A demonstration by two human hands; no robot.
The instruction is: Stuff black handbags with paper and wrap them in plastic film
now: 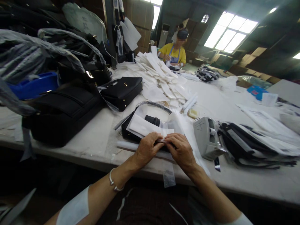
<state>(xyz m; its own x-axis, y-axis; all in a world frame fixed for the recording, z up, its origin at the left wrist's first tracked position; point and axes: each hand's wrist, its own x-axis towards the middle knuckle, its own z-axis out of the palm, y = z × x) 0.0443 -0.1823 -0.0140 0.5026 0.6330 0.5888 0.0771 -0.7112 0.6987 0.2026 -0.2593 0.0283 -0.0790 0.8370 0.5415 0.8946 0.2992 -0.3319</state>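
A black bag (127,132) lies on the work table near its front edge, with white foam sheets (142,125) and clear film on top and a wrapped handle (156,103) arching behind. My left hand (149,146) pinches the bag's near edge. Beside it, fingertips almost touching, my right hand (180,149) pinches the same edge. What lies between the fingertips is small and partly hidden. A clear plastic strip (169,175) hangs over the table edge below my hands.
Black handbags (124,90) stand at the left, near a blue bin (35,84). White strips (157,72) are heaped behind. At the right are a grey tape dispenser (205,137) and stacked black pieces (253,143). A person in yellow (174,54) works across the table.
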